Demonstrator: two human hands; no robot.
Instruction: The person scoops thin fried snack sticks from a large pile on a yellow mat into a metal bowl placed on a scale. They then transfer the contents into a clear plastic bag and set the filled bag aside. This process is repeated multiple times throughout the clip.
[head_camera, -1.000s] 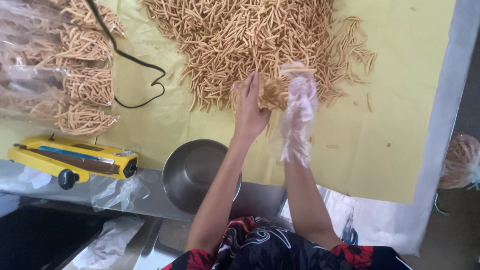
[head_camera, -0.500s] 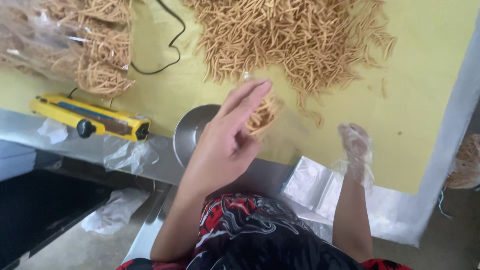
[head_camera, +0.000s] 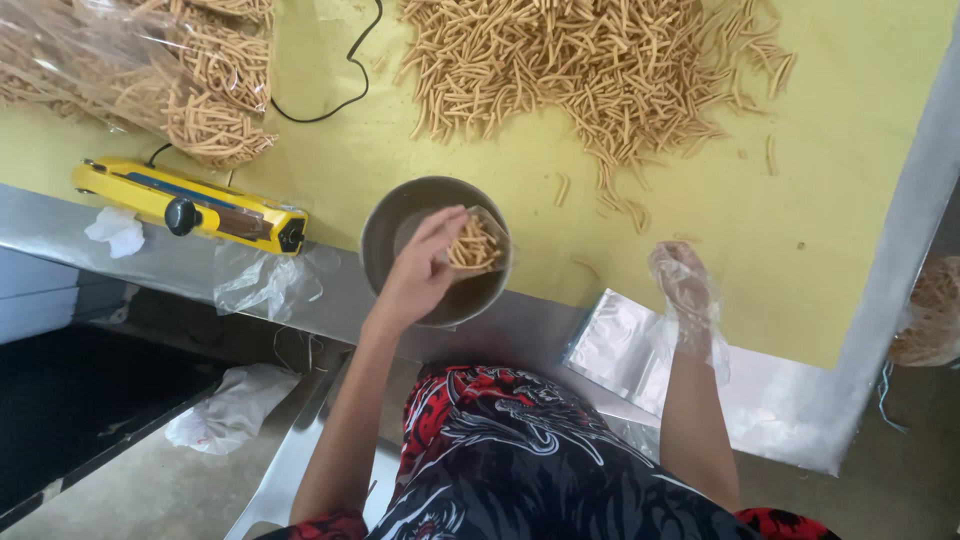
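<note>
Nearest us, our gloved right hand (head_camera: 683, 290) rested open on a clear plastic bag (head_camera: 622, 345) at the table (head_camera: 800, 250) edge. Our left hand (head_camera: 425, 268) gripped a small bag of snack sticks (head_camera: 477, 243) over the metal bowl (head_camera: 395, 222); beyond lay the loose pile of sticks (head_camera: 600, 70).

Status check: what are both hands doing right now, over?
Left hand holds a small bag of snack sticks over the metal bowl. Right hand, in a clear glove, rests on empty bags. Nothing in the way.
</note>
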